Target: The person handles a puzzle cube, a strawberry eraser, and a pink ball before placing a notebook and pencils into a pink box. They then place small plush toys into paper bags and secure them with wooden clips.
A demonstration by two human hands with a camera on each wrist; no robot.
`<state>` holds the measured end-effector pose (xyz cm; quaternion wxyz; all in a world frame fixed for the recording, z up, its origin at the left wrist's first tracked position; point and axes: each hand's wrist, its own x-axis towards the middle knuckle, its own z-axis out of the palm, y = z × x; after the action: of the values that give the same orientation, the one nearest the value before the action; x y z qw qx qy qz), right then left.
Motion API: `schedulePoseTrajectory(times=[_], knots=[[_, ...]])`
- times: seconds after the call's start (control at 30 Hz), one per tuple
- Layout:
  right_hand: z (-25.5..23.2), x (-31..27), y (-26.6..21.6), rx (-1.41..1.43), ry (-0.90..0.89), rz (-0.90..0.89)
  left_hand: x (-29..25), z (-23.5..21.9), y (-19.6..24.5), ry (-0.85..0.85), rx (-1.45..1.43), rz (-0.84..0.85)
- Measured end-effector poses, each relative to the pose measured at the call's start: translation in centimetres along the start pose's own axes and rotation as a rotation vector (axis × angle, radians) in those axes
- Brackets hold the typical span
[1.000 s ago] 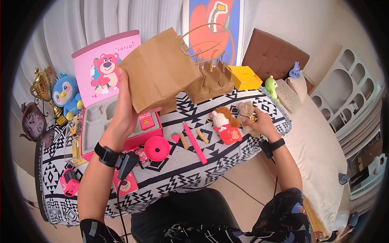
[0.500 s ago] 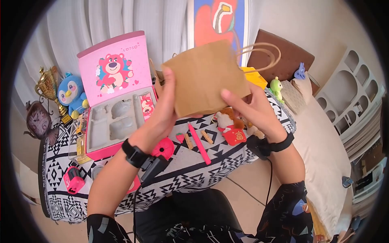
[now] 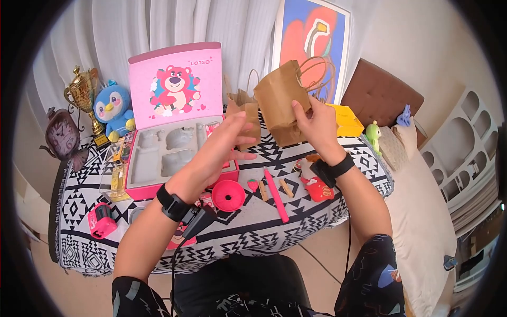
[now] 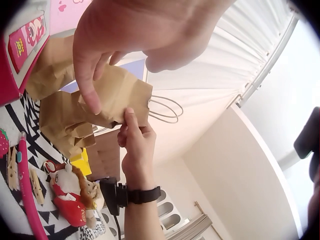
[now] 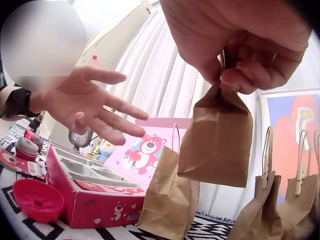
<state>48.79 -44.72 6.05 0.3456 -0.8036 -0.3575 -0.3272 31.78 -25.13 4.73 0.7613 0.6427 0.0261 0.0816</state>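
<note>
My right hand [image 3: 319, 129] pinches a brown paper bag [image 3: 280, 105] at its top edge, thumb on the near side. In the right wrist view the bag [image 5: 215, 145] hangs with its top drawn together under the fingers. My left hand [image 3: 222, 142] is apart from it, over the right end of the pink box; the right wrist view shows its fingers spread [image 5: 95, 102]. Another paper bag [image 5: 167, 195] stands beside the box, with two more bags [image 5: 257, 205] to the right. Below my right wrist lies a plush toy in red [image 3: 318, 190], beside a tan plush [image 4: 90, 192].
The pink box [image 3: 182, 182] stands open with a moulded grey tray. In front are a round pink dish [image 3: 228, 196], a strawberry piece [image 3: 253, 185], wooden clothespins [image 3: 286, 188] and a pink stick [image 3: 276, 195]. A yellow box [image 3: 346, 120] sits at the back right; a trophy [image 3: 84, 100] and blue plush [image 3: 113, 108] stand left.
My right hand has left the tan plush and taken hold of the paper bag. The left hand, which held the bag, has let go and moved left. The bag now hangs farther back.
</note>
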Motion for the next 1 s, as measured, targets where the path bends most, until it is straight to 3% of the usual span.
schedulePoseTrajectory(times=[0.13,0.2,0.23,0.3,0.43,0.5,0.57,0.7,1.0], knots=[[0.2,0.3,0.2,0.05,0.013,0.069,-0.5,-0.5,0.3,0.04,0.071,-0.005],[-0.1,0.2,0.6,0.054,-0.029,0.045,0.5,-1.3,-0.1,-0.042,0.411,0.036],[-0.4,0.2,0.8,0.058,-0.065,0.028,1.2,-1.5,-0.8,-0.039,0.404,0.04],[-1.9,0.1,0.6,0.039,-0.079,0.049,3.1,-1.4,-2.6,0.12,1.0,0.562],[-4.2,0.4,0.3,0.007,-0.046,0.163,5.4,-0.9,-2.9,0.161,1.187,0.523],[-4.0,0.5,0.6,-0.013,-0.063,0.156,6.0,-0.9,-2.6,0.059,1.224,0.405],[-2.5,0.2,1.3,-0.054,-0.106,0.046,6.3,-1.3,-2.7,0.056,1.239,0.408],[0.9,0.6,1.2,-0.255,-0.238,0.021,5.7,-1.0,-1.8,0.057,1.317,0.37],[8.4,-1.2,2.3,-0.3,-0.418,0.094,6.3,-1.3,-1.9,0.117,1.484,0.414]])
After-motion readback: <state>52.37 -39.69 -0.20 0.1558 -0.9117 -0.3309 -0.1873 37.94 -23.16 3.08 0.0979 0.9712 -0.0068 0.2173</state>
